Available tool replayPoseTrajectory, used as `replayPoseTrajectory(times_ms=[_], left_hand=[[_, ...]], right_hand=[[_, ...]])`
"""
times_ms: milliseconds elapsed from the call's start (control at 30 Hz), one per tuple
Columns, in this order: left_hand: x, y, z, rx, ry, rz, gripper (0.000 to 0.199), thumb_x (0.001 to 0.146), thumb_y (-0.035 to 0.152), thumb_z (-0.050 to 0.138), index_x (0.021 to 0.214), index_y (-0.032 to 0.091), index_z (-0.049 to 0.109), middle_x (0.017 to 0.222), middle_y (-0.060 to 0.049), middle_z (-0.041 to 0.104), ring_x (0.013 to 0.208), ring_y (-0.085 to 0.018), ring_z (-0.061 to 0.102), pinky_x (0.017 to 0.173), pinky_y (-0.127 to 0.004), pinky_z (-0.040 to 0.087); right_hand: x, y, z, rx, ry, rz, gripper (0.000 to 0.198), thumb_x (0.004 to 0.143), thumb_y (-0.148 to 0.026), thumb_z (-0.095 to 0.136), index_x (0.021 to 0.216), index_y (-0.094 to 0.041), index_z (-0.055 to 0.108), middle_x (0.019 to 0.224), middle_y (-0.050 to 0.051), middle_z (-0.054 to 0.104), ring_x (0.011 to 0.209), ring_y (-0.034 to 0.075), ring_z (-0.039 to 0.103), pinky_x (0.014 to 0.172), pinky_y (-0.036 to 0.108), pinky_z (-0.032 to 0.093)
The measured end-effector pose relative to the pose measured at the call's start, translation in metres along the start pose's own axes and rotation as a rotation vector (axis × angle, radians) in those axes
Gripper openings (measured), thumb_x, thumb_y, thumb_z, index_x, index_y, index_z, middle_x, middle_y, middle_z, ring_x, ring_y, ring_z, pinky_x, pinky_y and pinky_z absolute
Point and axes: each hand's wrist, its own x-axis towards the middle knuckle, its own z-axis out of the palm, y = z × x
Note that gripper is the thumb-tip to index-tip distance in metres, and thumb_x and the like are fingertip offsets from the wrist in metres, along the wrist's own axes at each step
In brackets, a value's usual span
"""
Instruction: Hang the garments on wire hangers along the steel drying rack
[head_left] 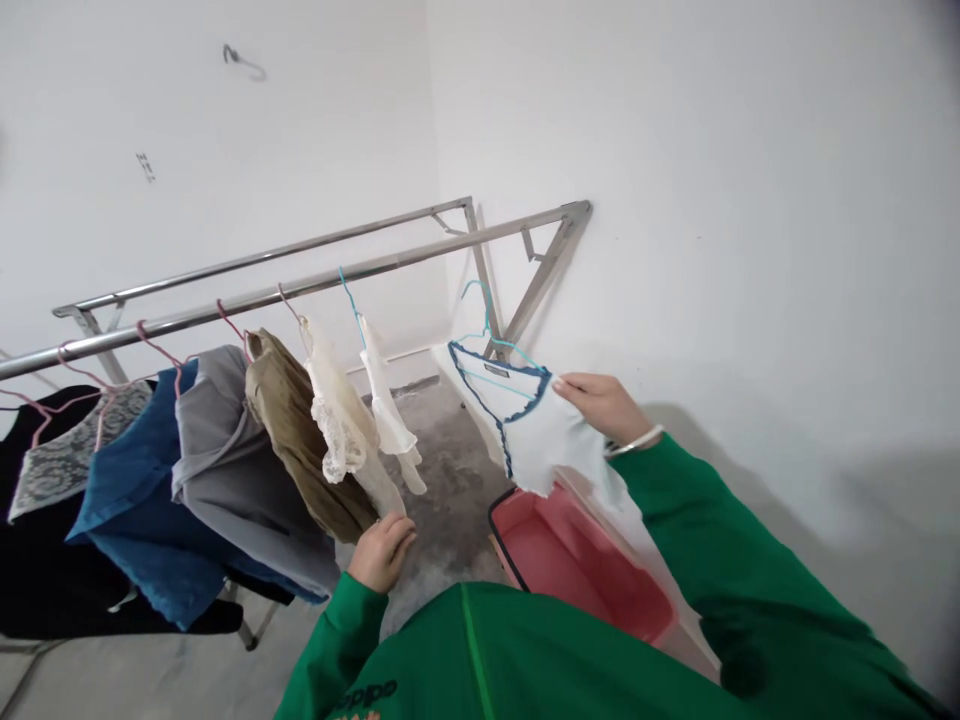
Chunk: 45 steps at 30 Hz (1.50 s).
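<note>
My right hand (600, 402) pinches the shoulder of a white top (551, 435) with blue ruffled trim. That top is on a light blue hanger (487, 318), whose hook is off the rail, to the right of the hung clothes. Lower down, my left hand (382, 553) has its fingers curled closed at the bottom edge of a cream lace garment (346, 425). Whether it grips that fabric is hidden. Just right of the lace piece, a small white garment (386, 400) hangs on another light blue hanger (350, 300).
A two-bar metal drying rack (300, 287) stands near the walls. Along its front bar hang an olive garment (289, 420), a grey one (225, 440), a blue shirt (139, 480) and black clothing (45, 560). A pink open bin (547, 560) sits below my right arm.
</note>
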Motion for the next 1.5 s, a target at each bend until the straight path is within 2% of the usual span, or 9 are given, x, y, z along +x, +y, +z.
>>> replayPoseTrajectory(times_ms=[133, 267, 500, 733, 1133, 1267, 1333, 1400, 1500], left_hand=[[-0.009, 0.000, -0.001, -0.015, -0.030, -0.025, 0.028, 0.098, 0.029, 0.035, 0.091, 0.020, 0.061, 0.086, -0.006, 0.066, 0.076, -0.015, 0.067, 0.070, -0.024, 0.054], [-0.025, -0.003, 0.001, -0.028, -0.031, -0.097, 0.029, 0.098, 0.030, 0.034, 0.090, 0.021, 0.060, 0.087, -0.005, 0.066, 0.078, -0.014, 0.066, 0.072, -0.023, 0.053], [-0.050, -0.009, 0.008, -0.046, 0.014, -0.186, 0.030, 0.099, 0.034, 0.034, 0.088, 0.022, 0.059, 0.084, -0.004, 0.064, 0.077, -0.014, 0.065, 0.070, -0.022, 0.051], [-0.055, -0.011, 0.013, -0.015, -0.022, -0.226, 0.037, 0.099, 0.037, 0.029, 0.085, 0.022, 0.060, 0.080, -0.004, 0.062, 0.073, -0.014, 0.064, 0.067, -0.023, 0.051], [-0.056, -0.026, 0.035, 0.061, -0.082, -0.161, 0.043, 0.099, 0.039, 0.023, 0.082, 0.022, 0.059, 0.076, -0.004, 0.062, 0.067, -0.016, 0.064, 0.060, -0.024, 0.048], [-0.054, -0.025, 0.035, 0.072, -0.133, -0.160, 0.038, 0.098, 0.035, 0.026, 0.083, 0.022, 0.059, 0.078, -0.005, 0.063, 0.070, -0.016, 0.065, 0.062, -0.024, 0.049], [-0.052, -0.023, 0.030, 0.068, -0.175, -0.158, 0.034, 0.097, 0.033, 0.030, 0.084, 0.021, 0.059, 0.079, -0.005, 0.063, 0.071, -0.016, 0.065, 0.063, -0.024, 0.049], [-0.051, -0.019, 0.025, 0.064, -0.228, -0.162, 0.030, 0.097, 0.030, 0.032, 0.085, 0.021, 0.059, 0.081, -0.005, 0.064, 0.074, -0.016, 0.066, 0.064, -0.024, 0.049], [-0.052, -0.013, 0.020, 0.071, -0.301, -0.191, 0.027, 0.096, 0.027, 0.036, 0.087, 0.021, 0.061, 0.084, -0.005, 0.066, 0.076, -0.016, 0.066, 0.065, -0.024, 0.049]], right_hand=[[0.052, -0.015, 0.038, -0.013, 0.176, -0.102, 0.035, 0.079, -0.040, 0.047, 0.053, -0.018, 0.038, 0.052, -0.001, 0.038, 0.056, 0.011, 0.039, 0.057, 0.024, 0.028], [0.095, -0.034, 0.062, -0.082, 0.231, -0.096, 0.035, 0.082, -0.027, 0.045, 0.052, -0.018, 0.030, 0.051, -0.002, 0.034, 0.056, 0.011, 0.036, 0.058, 0.025, 0.025], [0.126, -0.049, 0.094, -0.282, 0.166, -0.044, 0.034, 0.088, -0.027, 0.045, 0.056, -0.017, 0.047, 0.061, 0.004, 0.053, 0.063, 0.013, 0.041, 0.060, 0.026, 0.024], [0.123, -0.052, 0.117, -0.340, 0.081, -0.019, 0.031, 0.091, -0.026, 0.045, 0.069, -0.015, 0.063, 0.076, 0.009, 0.066, 0.068, 0.015, 0.048, 0.061, 0.027, 0.023], [0.121, -0.056, 0.127, -0.367, 0.033, -0.033, 0.030, 0.093, -0.026, 0.043, 0.078, -0.015, 0.065, 0.084, 0.011, 0.067, 0.077, 0.017, 0.054, 0.065, 0.027, 0.026], [0.118, -0.054, 0.127, -0.339, 0.035, -0.030, 0.032, 0.095, -0.033, 0.041, 0.082, -0.016, 0.065, 0.087, 0.010, 0.067, 0.080, 0.017, 0.056, 0.067, 0.026, 0.030], [0.113, -0.050, 0.126, -0.263, 0.104, -0.064, 0.030, 0.093, -0.038, 0.043, 0.091, -0.015, 0.063, 0.096, 0.011, 0.066, 0.084, 0.017, 0.057, 0.071, 0.026, 0.036], [0.101, -0.043, 0.125, -0.151, 0.248, -0.150, 0.031, 0.090, -0.038, 0.045, 0.100, -0.013, 0.061, 0.104, 0.013, 0.062, 0.087, 0.018, 0.057, 0.080, 0.028, 0.041], [0.070, -0.034, 0.126, 0.017, 0.402, -0.304, 0.029, 0.090, -0.037, 0.043, 0.099, -0.013, 0.058, 0.098, 0.013, 0.061, 0.088, 0.019, 0.057, 0.084, 0.032, 0.046]])
